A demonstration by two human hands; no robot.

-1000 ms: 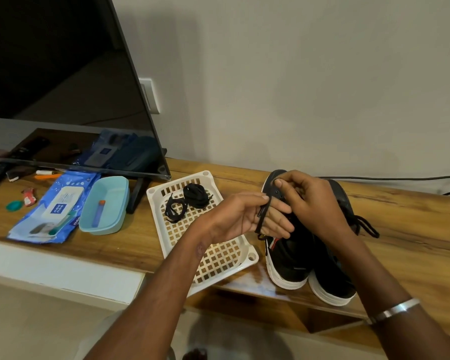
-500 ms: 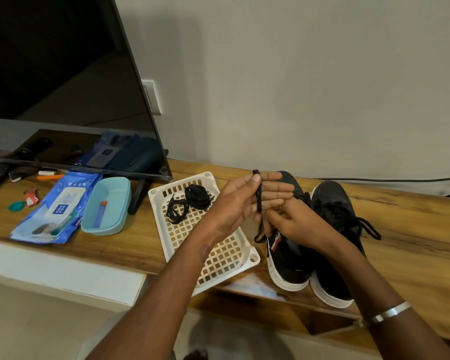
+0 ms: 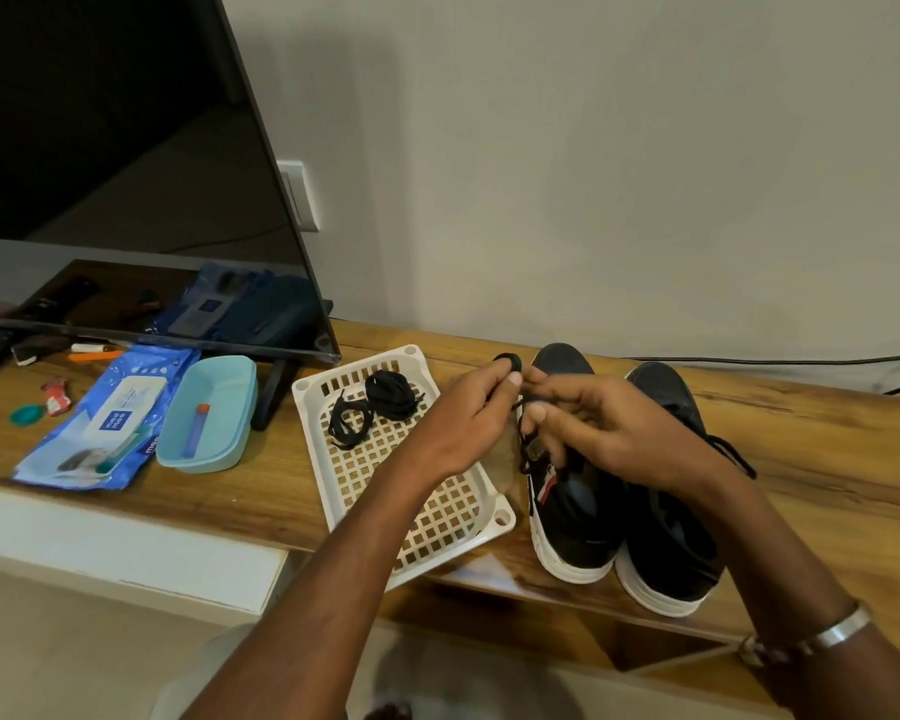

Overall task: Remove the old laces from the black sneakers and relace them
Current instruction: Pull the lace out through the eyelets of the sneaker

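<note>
- We see soft, dim, warm indoor light, even across the wall (image 3: 593, 174).
- A broad faint shadow lies on the wall just right of the television (image 3: 126, 163), whose dark screen mirrors the things below it.
- A glossy patch of glare shows on the bench (image 3: 827, 459) edge, well right of the television.
- The right hand (image 3: 609, 433) has blurred fingertips; the left hand (image 3: 468, 413) looks sharper.
- Wide-angle distortion tilts the television's edge and bows the bench.

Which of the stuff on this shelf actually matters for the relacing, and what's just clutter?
For the job:
left sneaker
right sneaker
black lace, pinched in left hand and right hand
coiled laces in white basket

Lying about:
wipes pack
blue container
television
</note>
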